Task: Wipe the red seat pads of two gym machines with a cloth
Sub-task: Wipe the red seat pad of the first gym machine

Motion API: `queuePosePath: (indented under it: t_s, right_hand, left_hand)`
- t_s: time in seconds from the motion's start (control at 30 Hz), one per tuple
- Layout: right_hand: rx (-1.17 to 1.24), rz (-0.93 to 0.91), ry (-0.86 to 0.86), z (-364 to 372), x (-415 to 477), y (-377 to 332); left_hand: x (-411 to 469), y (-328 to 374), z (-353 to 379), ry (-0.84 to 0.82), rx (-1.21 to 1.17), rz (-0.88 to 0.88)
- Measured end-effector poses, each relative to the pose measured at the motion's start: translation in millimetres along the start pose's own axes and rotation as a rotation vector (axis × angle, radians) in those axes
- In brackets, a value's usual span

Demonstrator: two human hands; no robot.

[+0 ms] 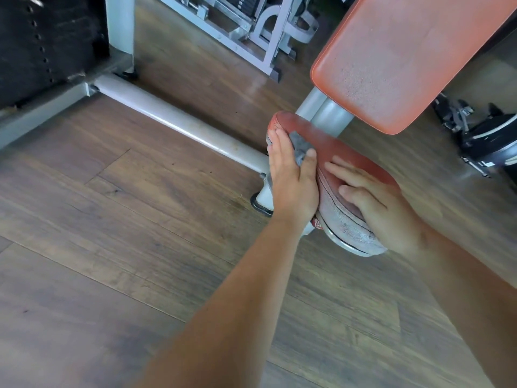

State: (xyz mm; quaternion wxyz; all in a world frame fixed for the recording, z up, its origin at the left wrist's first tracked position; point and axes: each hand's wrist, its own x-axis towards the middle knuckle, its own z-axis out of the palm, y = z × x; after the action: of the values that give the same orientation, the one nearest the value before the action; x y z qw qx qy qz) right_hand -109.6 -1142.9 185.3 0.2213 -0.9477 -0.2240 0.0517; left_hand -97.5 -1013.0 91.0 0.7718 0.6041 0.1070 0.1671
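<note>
Wood floor (112,219) lies under the red seat pad (345,156), at whose left edge the left hand (291,177) pinches a bunched grey cloth (300,145), right hand (375,200) flat on top; so little cloth may skip patches.

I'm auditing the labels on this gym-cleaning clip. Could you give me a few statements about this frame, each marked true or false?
1. The left hand holds a grey cloth against the red seat pad. True.
2. The right hand grips a spray bottle. False: it rests flat on the seat pad and holds nothing.
3. The cloth lies on the back pad. False: the cloth is at the seat pad's left edge, under the left hand's thumb.
4. The machine stands on a wooden floor. True.
</note>
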Motion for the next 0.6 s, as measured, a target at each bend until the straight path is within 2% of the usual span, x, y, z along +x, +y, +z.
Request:
queuePosePath:
  t_s: [0.13, 0.23, 0.33, 0.5, 0.6]
  right_hand:
    - [-0.031, 0.005, 0.012, 1, -1, 0]
    - [-0.023, 0.006, 0.017, 1, -1, 0]
    - [-0.023, 0.009, 0.014, 2, 0, 0]
    - [-0.019, 0.017, 0.018, 2, -1, 1]
    - [-0.044, 0.013, 0.006, 2, 0, 1]
  left_hand:
    - [-44, -5, -2, -0.129, -0.191, 0.017]
    - [-20, -6, -6, -0.040, -0.115, 0.071]
    - [3, -9, -1, 0.023, -0.033, 0.036]
    - [-63, 6, -1, -0.116, -0.251, 0.001]
    - [-87, 1, -2, -0.151, -0.246, 0.015]
